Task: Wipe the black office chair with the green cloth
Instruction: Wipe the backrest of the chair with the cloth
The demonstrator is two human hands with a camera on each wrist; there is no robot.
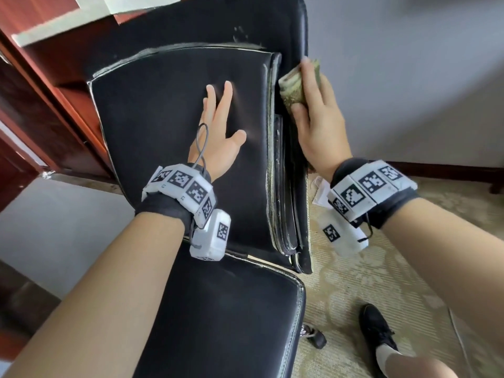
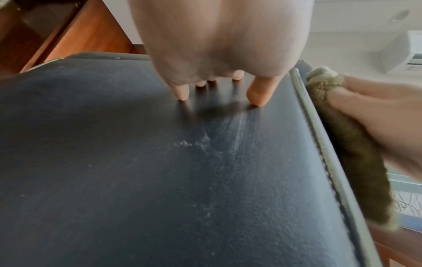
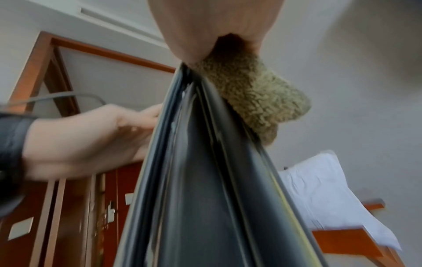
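Nearest, a black shoe (image 1: 375, 327) stands on the patterned carpet (image 1: 354, 290) beside the chair (image 1: 174, 110) seat. Both wrists wear bands (image 1: 365, 186) printed with black-and-white square codes; no readable lettering shows. The left hand (image 1: 218, 129) lies released, fingers (image 2: 182, 93) straight, pressing flat on the backrest front. Beyond it, the right hand (image 1: 316, 113) grasps the folded cloth (image 1: 293, 88), pressed to the backrest's right edge. Farther off stands a red-brown wooden desk (image 1: 41, 85) carrying papers (image 1: 90, 15).
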